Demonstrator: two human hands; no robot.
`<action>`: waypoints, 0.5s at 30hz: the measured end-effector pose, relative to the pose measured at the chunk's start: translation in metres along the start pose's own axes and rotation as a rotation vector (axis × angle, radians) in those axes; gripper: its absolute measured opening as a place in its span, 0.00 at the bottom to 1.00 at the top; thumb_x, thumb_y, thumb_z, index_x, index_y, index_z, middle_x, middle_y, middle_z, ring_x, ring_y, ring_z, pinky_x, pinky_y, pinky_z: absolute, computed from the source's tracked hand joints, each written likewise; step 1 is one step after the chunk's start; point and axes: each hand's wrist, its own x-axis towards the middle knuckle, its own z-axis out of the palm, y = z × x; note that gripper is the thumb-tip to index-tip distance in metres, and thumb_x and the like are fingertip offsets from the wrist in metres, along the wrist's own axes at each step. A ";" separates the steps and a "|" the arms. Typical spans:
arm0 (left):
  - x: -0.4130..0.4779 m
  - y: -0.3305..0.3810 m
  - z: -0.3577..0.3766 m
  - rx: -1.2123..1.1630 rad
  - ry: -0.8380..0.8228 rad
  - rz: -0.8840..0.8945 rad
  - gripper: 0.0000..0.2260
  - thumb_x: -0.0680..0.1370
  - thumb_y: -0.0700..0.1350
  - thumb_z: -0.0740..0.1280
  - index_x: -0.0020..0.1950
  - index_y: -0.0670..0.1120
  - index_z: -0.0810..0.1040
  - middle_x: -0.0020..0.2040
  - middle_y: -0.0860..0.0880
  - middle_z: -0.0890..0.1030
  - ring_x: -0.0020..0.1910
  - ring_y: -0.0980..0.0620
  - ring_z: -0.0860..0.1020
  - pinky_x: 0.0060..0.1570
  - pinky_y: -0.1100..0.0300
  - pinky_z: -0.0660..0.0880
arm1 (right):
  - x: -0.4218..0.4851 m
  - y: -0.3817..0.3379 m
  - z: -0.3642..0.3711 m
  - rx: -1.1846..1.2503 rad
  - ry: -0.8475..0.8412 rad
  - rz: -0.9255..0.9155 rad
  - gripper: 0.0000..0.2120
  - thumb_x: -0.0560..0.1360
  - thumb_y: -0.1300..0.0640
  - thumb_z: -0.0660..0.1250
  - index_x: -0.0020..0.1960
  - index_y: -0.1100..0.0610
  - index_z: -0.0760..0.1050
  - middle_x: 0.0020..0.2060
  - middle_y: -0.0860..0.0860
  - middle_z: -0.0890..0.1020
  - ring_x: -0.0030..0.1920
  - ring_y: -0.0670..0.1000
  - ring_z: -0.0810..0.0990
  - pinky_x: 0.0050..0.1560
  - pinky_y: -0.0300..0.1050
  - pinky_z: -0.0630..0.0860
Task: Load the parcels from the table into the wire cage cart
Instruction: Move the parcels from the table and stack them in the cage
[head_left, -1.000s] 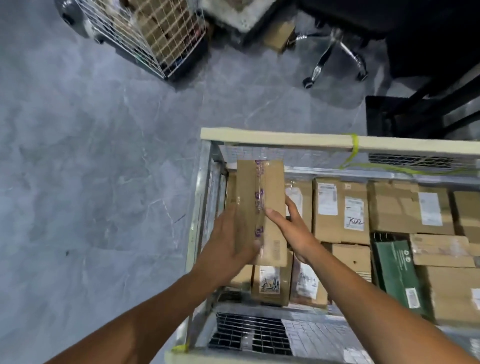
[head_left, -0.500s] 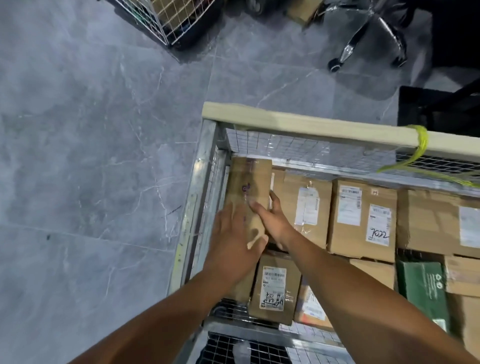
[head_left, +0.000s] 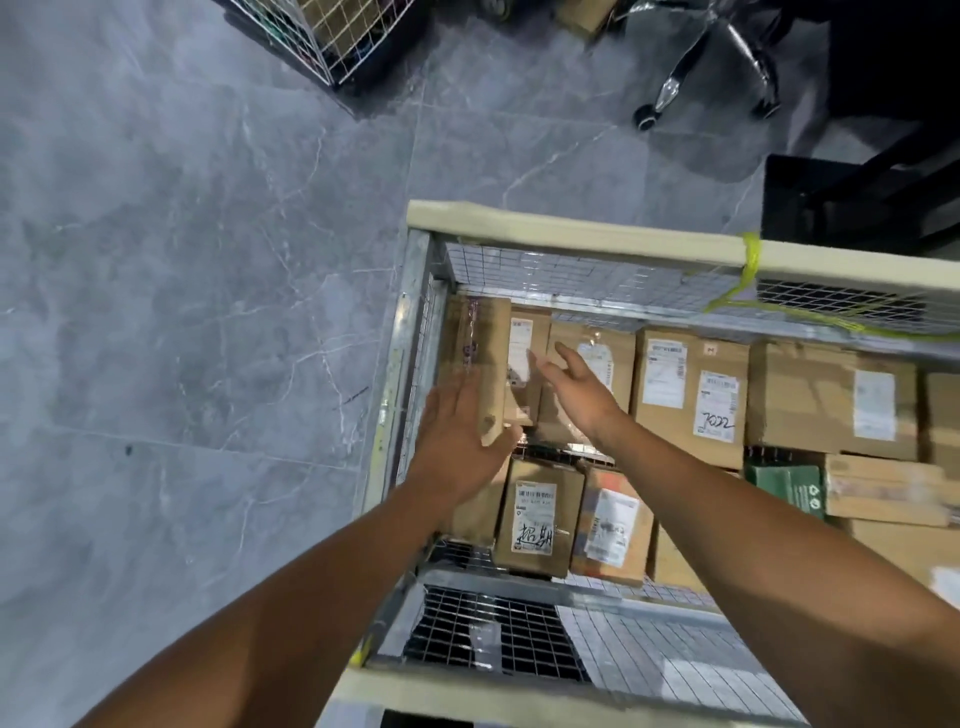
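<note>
I look down into the wire cage cart (head_left: 587, 231), which holds several brown cardboard parcels. A long brown parcel with purple-printed tape (head_left: 480, 358) lies at the cart's far left, against the side mesh. My left hand (head_left: 460, 436) lies flat on its near end with straight fingers. My right hand (head_left: 576, 387) hovers just to the right of it, fingers spread and holding nothing, above a labelled parcel (head_left: 592, 364).
A green box (head_left: 787, 486) sits among the parcels at the right. A second wire cage (head_left: 332, 36) stands at the top on the grey tiled floor. An office chair base (head_left: 711, 57) and dark furniture (head_left: 857, 202) lie beyond the cart.
The long parcel went from held above the cart to lying low at the cart's left side. My right hand has come off it and opened; my left hand went from gripping it to resting flat on it.
</note>
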 end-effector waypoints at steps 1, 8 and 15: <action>-0.008 0.006 -0.004 0.009 0.008 0.031 0.40 0.81 0.63 0.62 0.85 0.52 0.45 0.85 0.49 0.47 0.84 0.45 0.44 0.81 0.41 0.49 | -0.017 0.000 -0.009 -0.008 0.008 -0.004 0.33 0.82 0.35 0.61 0.83 0.41 0.56 0.81 0.52 0.65 0.79 0.57 0.66 0.68 0.49 0.64; -0.079 0.051 -0.037 0.008 -0.014 0.152 0.40 0.78 0.66 0.65 0.84 0.53 0.53 0.84 0.48 0.56 0.82 0.46 0.53 0.79 0.39 0.55 | -0.160 0.008 -0.057 -0.063 0.133 -0.056 0.30 0.83 0.37 0.61 0.83 0.43 0.60 0.82 0.51 0.63 0.81 0.56 0.63 0.78 0.55 0.63; -0.153 0.102 -0.055 -0.003 -0.169 0.436 0.38 0.77 0.67 0.66 0.83 0.53 0.59 0.82 0.51 0.61 0.82 0.47 0.57 0.80 0.47 0.56 | -0.325 0.025 -0.079 -0.258 0.446 -0.019 0.29 0.83 0.40 0.63 0.81 0.43 0.63 0.81 0.54 0.66 0.80 0.56 0.63 0.78 0.50 0.59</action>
